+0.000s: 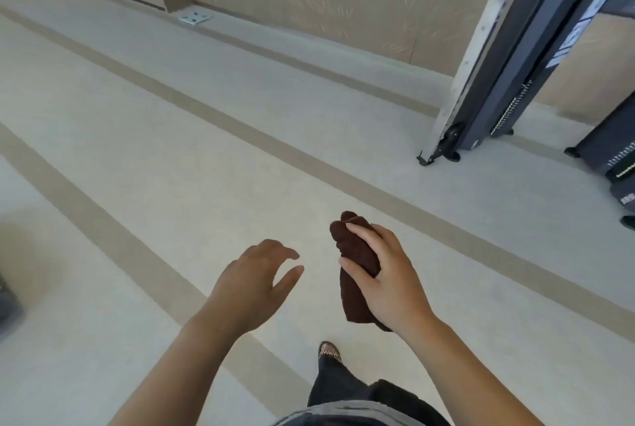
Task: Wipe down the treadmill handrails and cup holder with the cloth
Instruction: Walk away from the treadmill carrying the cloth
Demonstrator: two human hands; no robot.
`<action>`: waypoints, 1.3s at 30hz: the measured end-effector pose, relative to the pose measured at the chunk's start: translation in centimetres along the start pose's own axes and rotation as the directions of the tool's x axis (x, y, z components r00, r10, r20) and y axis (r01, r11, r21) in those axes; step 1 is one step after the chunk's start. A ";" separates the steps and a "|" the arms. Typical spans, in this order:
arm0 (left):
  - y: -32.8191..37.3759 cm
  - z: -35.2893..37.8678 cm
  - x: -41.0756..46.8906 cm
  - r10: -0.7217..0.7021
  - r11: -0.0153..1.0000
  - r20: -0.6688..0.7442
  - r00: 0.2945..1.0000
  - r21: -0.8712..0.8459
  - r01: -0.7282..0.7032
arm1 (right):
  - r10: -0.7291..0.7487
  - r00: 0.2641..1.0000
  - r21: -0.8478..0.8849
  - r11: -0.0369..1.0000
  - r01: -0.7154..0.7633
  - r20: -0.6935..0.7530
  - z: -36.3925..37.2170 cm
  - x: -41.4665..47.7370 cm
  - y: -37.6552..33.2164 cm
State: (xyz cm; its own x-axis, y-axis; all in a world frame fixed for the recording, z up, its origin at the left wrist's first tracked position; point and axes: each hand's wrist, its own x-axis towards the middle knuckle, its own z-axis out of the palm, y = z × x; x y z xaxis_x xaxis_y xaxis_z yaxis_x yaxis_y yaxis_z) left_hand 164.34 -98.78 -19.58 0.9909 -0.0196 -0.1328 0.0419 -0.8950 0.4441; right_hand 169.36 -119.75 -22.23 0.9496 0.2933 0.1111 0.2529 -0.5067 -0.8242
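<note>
The right hand (388, 283) is wrapped around a bunched dark brown cloth (357, 271), fingers curled over its middle so both ends stick out above and below the fist; bundled that way it seems kept compact for carrying, not spread for wiping. Just to the left of it, apart and not touching, the left hand (256, 283) hangs open and empty, fingers loosely curved toward the cloth, perhaps ready to help unfold it. Below both hands a foot (330, 351) steps on the pale floor (171, 168), which has darker stripes running across it and lies bare all around, so there is plenty of room to move. Well beyond the right hand and off to its right stand dark gym machines (498, 88) on small feet by the wall; I cannot make out any handrail or cup holder, so the wiping looks not yet begun.
</note>
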 end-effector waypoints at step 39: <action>-60.1 -47.6 82.0 -0.320 0.946 -0.272 0.908 -0.032 0.323 | -0.288 0.914 0.089 0.958 0.273 0.287 42.0 111.2 -18.9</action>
State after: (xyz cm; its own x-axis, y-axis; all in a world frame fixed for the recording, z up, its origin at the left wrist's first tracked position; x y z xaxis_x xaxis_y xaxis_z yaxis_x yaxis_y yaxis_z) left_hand 249.16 -25.35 -15.01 0.9207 0.3897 -0.0216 0.3643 -0.8383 0.4057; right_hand 262.42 -43.52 -17.62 0.7418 0.6463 0.1791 0.4851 -0.3326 -0.8087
